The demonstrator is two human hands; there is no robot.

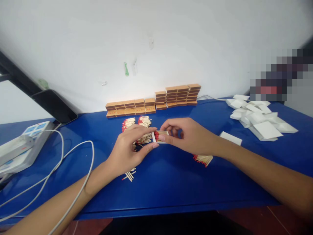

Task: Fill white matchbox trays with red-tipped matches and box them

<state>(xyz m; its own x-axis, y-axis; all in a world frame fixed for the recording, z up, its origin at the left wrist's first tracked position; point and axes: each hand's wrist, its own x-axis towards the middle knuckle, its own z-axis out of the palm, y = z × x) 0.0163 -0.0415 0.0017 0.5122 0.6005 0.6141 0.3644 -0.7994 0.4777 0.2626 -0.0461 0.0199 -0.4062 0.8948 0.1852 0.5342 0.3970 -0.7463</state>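
Note:
My left hand (130, 148) is closed in a pinch on a bundle of red-tipped matches (144, 138), their heads at the open end of a small white matchbox tray (160, 136). My right hand (189, 135) is closed on that tray, thumb on its near side and fingers over the far side. Loose matches lie in heaps behind my hands (139, 122), under my right wrist (202, 160), and below my left hand (129, 175). Everything sits on a blue table (171, 182).
Stacks of brown matchboxes (179, 95) and a lower row (130, 108) line the white wall. A heap of empty white trays (256, 119) lies at the right, one apart (231, 138). White cables (73, 156), a power strip (22, 147) and a dark phone (55, 106) are at the left.

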